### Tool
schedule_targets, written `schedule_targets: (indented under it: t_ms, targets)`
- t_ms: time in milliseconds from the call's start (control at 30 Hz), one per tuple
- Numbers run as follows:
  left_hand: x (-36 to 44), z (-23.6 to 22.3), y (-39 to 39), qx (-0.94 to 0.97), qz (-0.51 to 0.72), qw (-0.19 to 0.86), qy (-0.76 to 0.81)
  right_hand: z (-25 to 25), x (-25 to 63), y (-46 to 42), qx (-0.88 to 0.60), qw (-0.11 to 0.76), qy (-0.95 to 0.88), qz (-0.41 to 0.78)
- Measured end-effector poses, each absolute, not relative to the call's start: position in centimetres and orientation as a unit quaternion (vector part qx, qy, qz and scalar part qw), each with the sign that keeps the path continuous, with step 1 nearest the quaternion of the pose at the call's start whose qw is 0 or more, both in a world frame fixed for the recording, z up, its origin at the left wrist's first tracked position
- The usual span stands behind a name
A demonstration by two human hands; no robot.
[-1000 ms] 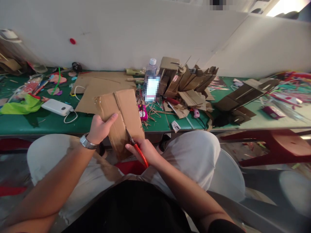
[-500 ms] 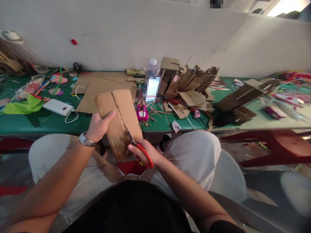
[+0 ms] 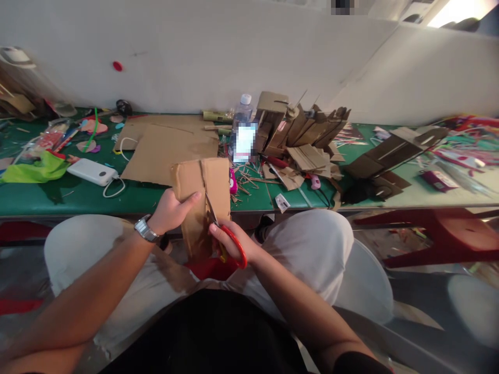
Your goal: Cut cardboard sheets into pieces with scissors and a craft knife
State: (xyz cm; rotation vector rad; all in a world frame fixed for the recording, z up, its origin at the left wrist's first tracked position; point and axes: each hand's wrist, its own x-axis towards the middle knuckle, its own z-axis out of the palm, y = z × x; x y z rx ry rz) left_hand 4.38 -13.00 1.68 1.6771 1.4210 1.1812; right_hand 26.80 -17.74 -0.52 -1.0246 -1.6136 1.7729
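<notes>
A brown cardboard piece [image 3: 195, 223] is held over my lap, with a dark lengthwise line or slit running down from its top edge. My left hand [image 3: 173, 210] is closed on its left edge, thumb on the face and the other fingers hidden behind. Red-handled scissors [image 3: 236, 244] are in my right hand [image 3: 234, 236], fingers wrapped round the handles. Their blades point up and away along the dark line on the cardboard. Part of the lower handle is hidden by my hand.
On the green table [image 3: 70, 200] lie a flat cardboard sheet [image 3: 167, 145], a white power bank [image 3: 93, 171] and cardboard scraps [image 3: 310, 158]. Behind them stand a plastic bottle [image 3: 245, 110], a lit phone [image 3: 245, 141] and cardboard constructions [image 3: 273, 109]. A red stool [image 3: 460, 228] is at right.
The cardboard has shifted right and nearer to me, and turned more upright. My left hand moved with it. The scissors still lie along the dark line.
</notes>
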Motion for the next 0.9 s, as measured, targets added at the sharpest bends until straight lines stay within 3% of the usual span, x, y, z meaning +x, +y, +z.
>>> schedule_targets:
  t_ms: [900]
  targets:
    - [4.4, 1.1, -12.0, 0.516, 0.55, 0.361, 0.548, 1.6, 25.9, -16.0, -0.48, 0.24, -0.681, 0.498]
